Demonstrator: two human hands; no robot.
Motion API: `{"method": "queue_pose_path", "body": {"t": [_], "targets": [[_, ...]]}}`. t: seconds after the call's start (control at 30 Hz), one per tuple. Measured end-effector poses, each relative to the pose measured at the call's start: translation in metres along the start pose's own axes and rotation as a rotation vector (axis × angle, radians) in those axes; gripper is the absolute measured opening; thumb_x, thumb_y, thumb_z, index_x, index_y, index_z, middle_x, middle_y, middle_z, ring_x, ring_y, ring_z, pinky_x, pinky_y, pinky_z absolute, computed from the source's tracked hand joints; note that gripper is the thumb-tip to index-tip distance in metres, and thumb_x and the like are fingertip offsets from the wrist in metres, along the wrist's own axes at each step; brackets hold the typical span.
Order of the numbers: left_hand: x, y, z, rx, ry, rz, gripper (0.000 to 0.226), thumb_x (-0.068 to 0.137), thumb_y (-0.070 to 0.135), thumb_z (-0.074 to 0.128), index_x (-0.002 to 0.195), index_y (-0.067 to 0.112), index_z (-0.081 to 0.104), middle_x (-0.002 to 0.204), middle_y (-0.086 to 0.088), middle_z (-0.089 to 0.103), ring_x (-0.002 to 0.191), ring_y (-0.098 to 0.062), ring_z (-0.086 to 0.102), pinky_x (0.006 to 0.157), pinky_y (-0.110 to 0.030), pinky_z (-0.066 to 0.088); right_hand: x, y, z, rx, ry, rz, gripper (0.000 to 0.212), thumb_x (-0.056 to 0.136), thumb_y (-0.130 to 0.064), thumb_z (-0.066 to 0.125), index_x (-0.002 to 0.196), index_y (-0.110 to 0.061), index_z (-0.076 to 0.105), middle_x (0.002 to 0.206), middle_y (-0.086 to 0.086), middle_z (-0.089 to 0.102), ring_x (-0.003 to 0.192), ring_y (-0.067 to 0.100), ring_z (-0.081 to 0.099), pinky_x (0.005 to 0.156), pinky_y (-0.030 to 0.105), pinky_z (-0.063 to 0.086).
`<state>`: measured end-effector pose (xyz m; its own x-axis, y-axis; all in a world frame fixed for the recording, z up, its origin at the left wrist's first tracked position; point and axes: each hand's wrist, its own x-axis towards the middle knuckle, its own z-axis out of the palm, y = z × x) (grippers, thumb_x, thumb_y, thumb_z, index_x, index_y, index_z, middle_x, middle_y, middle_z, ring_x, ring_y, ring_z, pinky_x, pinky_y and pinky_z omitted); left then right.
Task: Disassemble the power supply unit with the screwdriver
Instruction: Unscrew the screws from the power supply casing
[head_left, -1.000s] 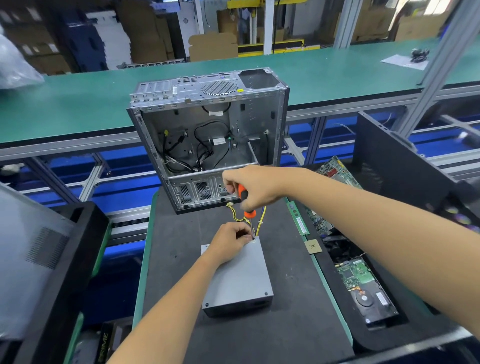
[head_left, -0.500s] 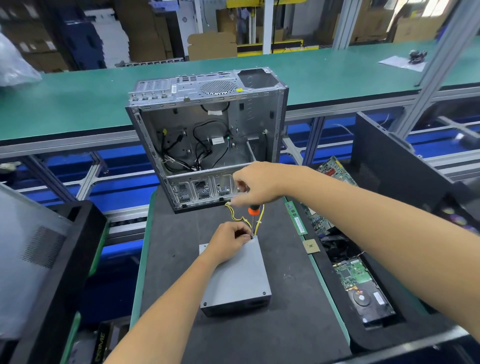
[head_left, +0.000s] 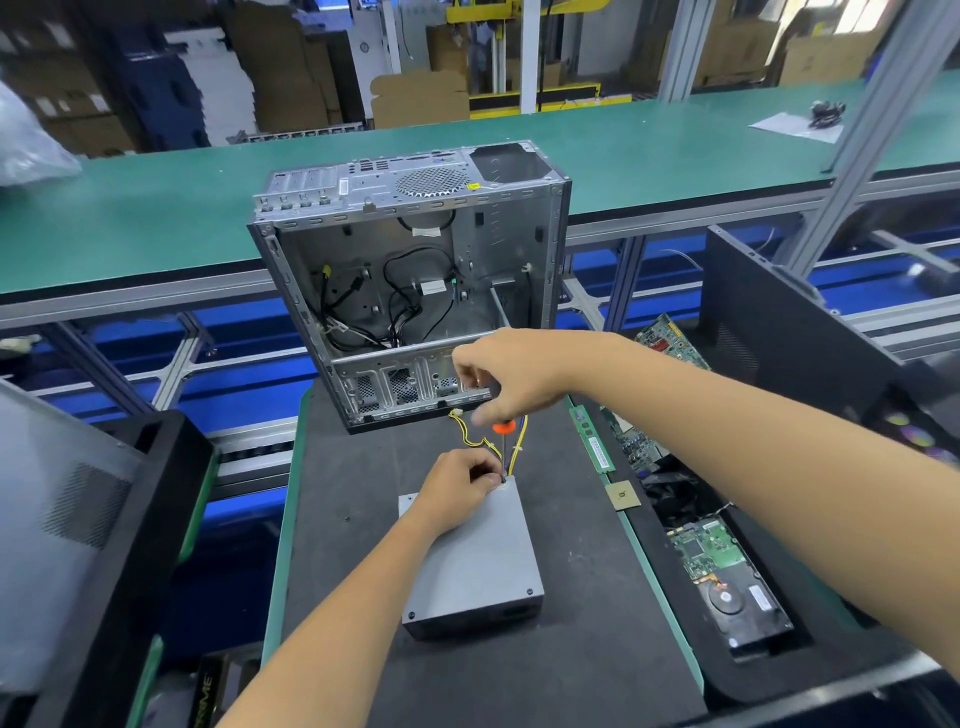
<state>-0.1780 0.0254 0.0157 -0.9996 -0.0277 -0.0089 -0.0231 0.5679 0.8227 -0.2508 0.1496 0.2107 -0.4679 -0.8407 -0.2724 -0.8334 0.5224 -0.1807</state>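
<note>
A grey power supply unit (head_left: 478, 561) lies flat on the dark mat, with yellow and black wires (head_left: 475, 439) coming out of its far end. My right hand (head_left: 511, 376) grips the orange-and-black handle of a screwdriver (head_left: 504, 428) that stands upright, its tip on the unit's far right corner. My left hand (head_left: 460, 480) rests on the unit's far end and pinches the screwdriver's shaft near the tip.
An empty computer case (head_left: 410, 280) stands open just behind the unit. A RAM stick (head_left: 592, 439) and a CPU chip (head_left: 622, 494) lie to the right. A black tray (head_left: 769, 654) on the right holds circuit boards and a hard drive (head_left: 743, 603). Black bins flank both sides.
My right hand has turned on the screwdriver handle, so less of the orange grip shows. The left hand stays at the shaft tip. The camera view shifted slightly.
</note>
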Motion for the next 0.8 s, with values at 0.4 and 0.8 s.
{"method": "queue_pose_path", "body": {"t": [0.4,0.8], "targets": [[-0.003,0.005,0.000,0.024,-0.012,-0.031,0.010,0.085,0.003,0.062,0.080,0.009,0.068,0.082,0.003,0.068,0.073,-0.007,0.056,0.071,-0.015,0.041,0.002,-0.003,-0.003,-0.016,0.020,0.050,0.017,0.088,-0.022,0.059,0.099,-0.013,0.049,0.083,0.002,0.052,0.073,0.021,0.048,0.060,0.034,0.039],[-0.001,0.003,0.000,0.008,-0.006,-0.023,0.012,0.084,0.001,0.063,0.079,0.010,0.068,0.080,0.004,0.067,0.072,-0.006,0.055,0.071,-0.014,0.041,-0.004,0.004,-0.005,0.215,-0.013,0.031,0.020,0.080,-0.007,0.064,0.098,-0.011,0.055,0.090,0.004,0.065,0.074,0.014,0.056,0.059,0.025,0.043]]}}
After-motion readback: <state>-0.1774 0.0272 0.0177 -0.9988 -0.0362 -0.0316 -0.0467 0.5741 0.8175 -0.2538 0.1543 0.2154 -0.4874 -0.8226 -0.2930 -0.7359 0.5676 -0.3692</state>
